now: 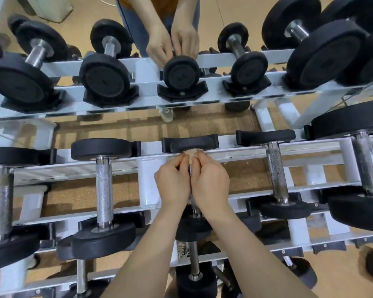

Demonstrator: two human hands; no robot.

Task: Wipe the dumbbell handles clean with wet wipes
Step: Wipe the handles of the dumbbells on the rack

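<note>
A small dumbbell [193, 225] lies across the top tier of the white rack [241, 150], with its handle almost wholly covered by my hands. My left hand [173, 183] and my right hand [210, 182] sit side by side over the handle, fingers curled. Both pinch a small soiled wet wipe [190, 152] at the handle's far end, next to the far black weight head [190, 144]. A thin strip of the metal handle [190, 171] shows between my hands.
Other dumbbells rest on the rack: one with a knurled handle [103, 190] to the left and one with a dirty handle [275, 171] to the right, with larger ones at both ends. A mirror behind reflects the rack and hands [172, 46]. Lower tiers hold more dumbbells [195, 276].
</note>
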